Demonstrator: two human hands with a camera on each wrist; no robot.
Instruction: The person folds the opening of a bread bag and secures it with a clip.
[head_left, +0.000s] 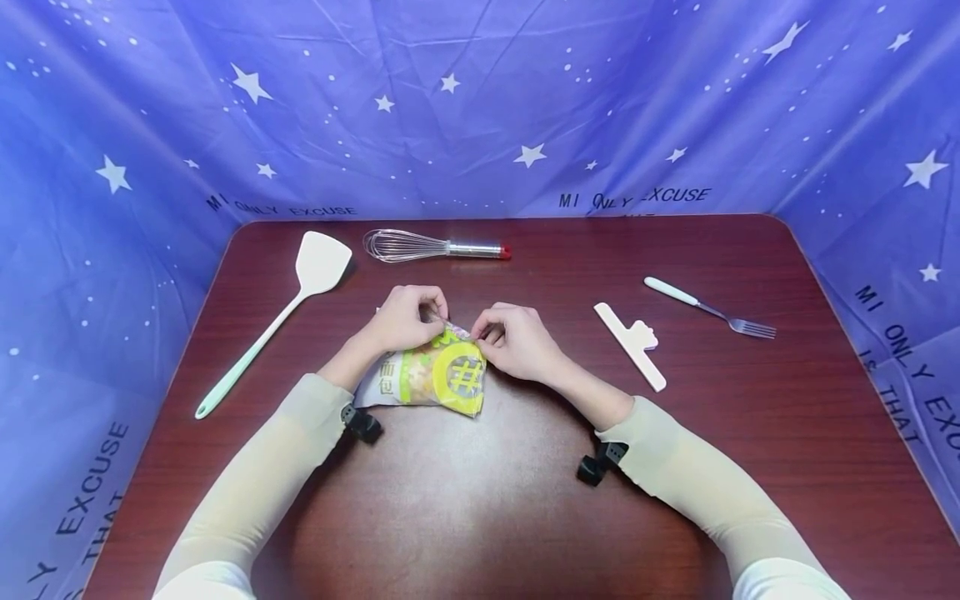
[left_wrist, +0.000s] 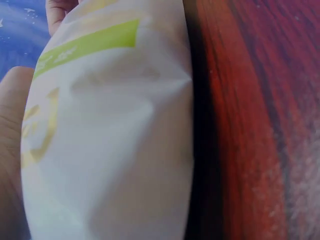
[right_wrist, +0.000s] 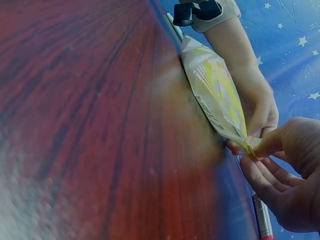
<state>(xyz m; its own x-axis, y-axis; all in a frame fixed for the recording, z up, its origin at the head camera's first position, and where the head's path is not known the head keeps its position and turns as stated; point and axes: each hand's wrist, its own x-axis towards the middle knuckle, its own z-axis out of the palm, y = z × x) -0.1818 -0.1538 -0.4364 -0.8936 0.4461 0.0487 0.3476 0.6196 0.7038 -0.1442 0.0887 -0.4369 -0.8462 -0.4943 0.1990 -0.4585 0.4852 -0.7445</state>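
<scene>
A white, yellow and green snack bag [head_left: 427, 375] lies tilted on the table between both hands. My left hand [head_left: 408, 319] pinches its far edge with thumb and fingers. On the same edge, nearer the right corner, my right hand [head_left: 517, 340] pinches the wrapper. The fingertips of the two hands are a short way apart along that edge. In the left wrist view the white side of the bag [left_wrist: 120, 130] fills the middle and hides most of the fingers. The right wrist view shows the right hand [right_wrist: 287, 172] gripping the bag's corner, with the left hand [right_wrist: 260, 112] close behind.
A spatula [head_left: 321, 265] with a mint handle lies at left, and a wire whisk [head_left: 450, 248] lies behind the hands. To the right are a white clip [head_left: 632, 347] and a white-handled fork [head_left: 697, 304]. A starry blue curtain [head_left: 480, 100] surrounds the brown table [head_left: 480, 517].
</scene>
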